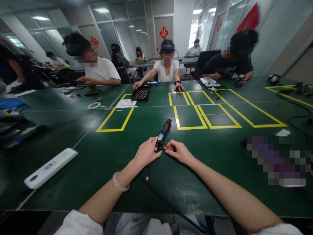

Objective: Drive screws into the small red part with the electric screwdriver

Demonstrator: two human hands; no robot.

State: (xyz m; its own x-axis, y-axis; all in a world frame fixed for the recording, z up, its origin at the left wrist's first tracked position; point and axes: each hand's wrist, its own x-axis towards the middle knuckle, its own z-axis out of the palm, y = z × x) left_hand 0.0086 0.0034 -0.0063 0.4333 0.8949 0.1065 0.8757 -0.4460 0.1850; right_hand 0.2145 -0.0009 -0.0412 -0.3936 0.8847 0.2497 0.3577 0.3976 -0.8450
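A black electric screwdriver (166, 126) with a blue band lies on the green table, its thin bit pointing away from me. My left hand (146, 152) is closed around its rear end, palm side down. Beside that end, my right hand (180, 152) pinches a small orange-and-black piece (167, 148). The fingers partly cover this piece, and its kind cannot be made out. I cannot tell whether it touches the screwdriver. A black cable (161, 196) runs below my hands towards the table's near edge.
Yellow tape outlines (192, 128) mark the table (97, 163). A long white device (51, 166) lies to the left. Across the table, a person's hands are near a black tray (141, 94) and a red-handled screwdriver (180, 88). People sit on both sides. Dark cables (297, 122) lie right.
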